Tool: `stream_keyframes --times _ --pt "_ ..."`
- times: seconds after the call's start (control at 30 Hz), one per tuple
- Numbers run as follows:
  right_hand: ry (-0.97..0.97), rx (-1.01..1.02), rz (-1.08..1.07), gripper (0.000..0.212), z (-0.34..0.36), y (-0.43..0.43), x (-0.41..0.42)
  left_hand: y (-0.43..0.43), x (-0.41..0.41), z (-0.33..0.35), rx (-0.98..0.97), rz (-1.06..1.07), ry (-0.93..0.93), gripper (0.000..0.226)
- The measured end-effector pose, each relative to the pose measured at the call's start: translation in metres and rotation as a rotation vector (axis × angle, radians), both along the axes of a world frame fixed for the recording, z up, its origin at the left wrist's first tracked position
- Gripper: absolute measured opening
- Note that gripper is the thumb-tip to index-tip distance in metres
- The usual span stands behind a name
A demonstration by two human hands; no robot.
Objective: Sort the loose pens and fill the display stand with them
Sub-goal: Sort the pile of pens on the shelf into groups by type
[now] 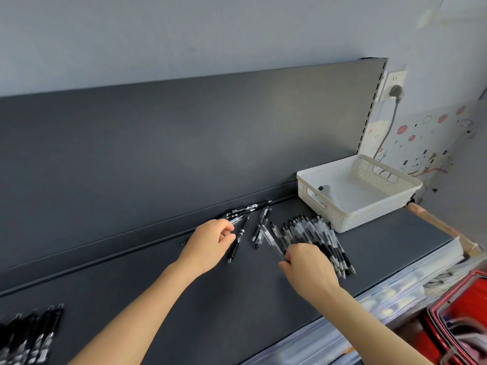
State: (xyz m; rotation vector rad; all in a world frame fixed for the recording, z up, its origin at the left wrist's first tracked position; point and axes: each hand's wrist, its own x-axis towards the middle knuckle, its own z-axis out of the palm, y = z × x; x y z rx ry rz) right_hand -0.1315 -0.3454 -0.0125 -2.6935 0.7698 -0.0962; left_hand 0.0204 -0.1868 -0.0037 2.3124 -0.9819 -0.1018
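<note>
Loose pens [313, 238] on shelf [263, 299], basket [355, 206] right behind them

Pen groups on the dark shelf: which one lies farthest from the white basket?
The pen group at the picture's lower left corner. All the other pens lie much closer to the white basket.

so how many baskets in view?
2: a white basket at the right end of the shelf, and a red basket at the lower right, cropped; more may be hidden.

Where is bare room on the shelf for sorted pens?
Bare shelf left of the left hand, up to the corner pens; also before the basket, right of the pen bunch. Crowded between that hand and the right hand.
</note>
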Motion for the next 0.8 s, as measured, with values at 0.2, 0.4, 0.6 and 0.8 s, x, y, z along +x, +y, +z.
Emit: stream_keyframes --times 0.2,0.4,0.6,0.8 --pt "0.136 -0.026 -0.082 0.04 -0.01 0.002 -0.012 -0.014 0.014 -0.023 0.224 -0.084 -0.078 0.035" --pt "0.144 -0.086 -0.04 0.029 -0.012 0.006 -0.005 -0.023 0.025 -0.034 0.427 -0.253 -0.231 0.058" --pt "0.002 -0.047 -0.038 0.031 -0.011 0.003 -0.005 -0.027 0.026 -0.032 0.442 -0.302 -0.376 0.049" --pt "-0.124 -0.027 0.115 0.019 0.0 -0.005 0.007 -0.018 0.021 -0.022 0.443 -0.387 -0.375 0.018"
